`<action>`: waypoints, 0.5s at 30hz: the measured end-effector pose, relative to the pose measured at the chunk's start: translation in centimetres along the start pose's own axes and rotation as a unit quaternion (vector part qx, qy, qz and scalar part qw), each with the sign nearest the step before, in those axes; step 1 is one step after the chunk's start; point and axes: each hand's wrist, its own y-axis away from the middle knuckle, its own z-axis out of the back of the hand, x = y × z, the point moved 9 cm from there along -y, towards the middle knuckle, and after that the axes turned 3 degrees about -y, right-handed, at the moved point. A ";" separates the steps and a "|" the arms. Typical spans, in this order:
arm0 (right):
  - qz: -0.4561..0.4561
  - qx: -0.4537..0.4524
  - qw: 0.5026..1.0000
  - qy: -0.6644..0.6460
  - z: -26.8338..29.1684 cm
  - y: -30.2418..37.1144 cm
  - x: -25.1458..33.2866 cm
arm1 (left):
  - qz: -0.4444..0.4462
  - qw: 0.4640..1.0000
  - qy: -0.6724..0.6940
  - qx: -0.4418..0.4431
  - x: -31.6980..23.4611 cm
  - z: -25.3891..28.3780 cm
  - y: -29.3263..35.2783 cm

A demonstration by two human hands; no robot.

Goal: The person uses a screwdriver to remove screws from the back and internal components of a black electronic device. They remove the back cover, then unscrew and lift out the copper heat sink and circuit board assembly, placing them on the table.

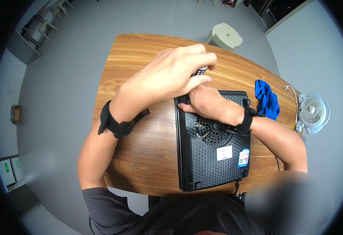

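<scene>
A black laptop cooling pad [202, 164] lies underside up on the wooden table, its round fan grille [214, 131] and small rubber feet showing. My left hand [179, 64] is closed round a handle with a black-and-white pattern [200, 72] above the pad's far left corner; its lower end is hidden. Just beneath, my right hand [212, 102] bends over the same corner, thumb pointing left along the pad's edge. Its other fingers are curled and mostly covered by my left hand, so what they grip cannot be made out. Both wrists wear black straps.
Several small screws [133, 167] lie on the wooden table [155, 149], left of the pad. At its right side are a crumpled blue cloth [267, 100] and a white fan [313, 111] with a cable. A pale stool [225, 36] stands beyond the far edge.
</scene>
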 end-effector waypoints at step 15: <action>0.144 -0.122 0.982 -0.012 0.8 0.8 1.0 | 0.058 0.997 -0.046 0.018 -0.7 0.4 0.1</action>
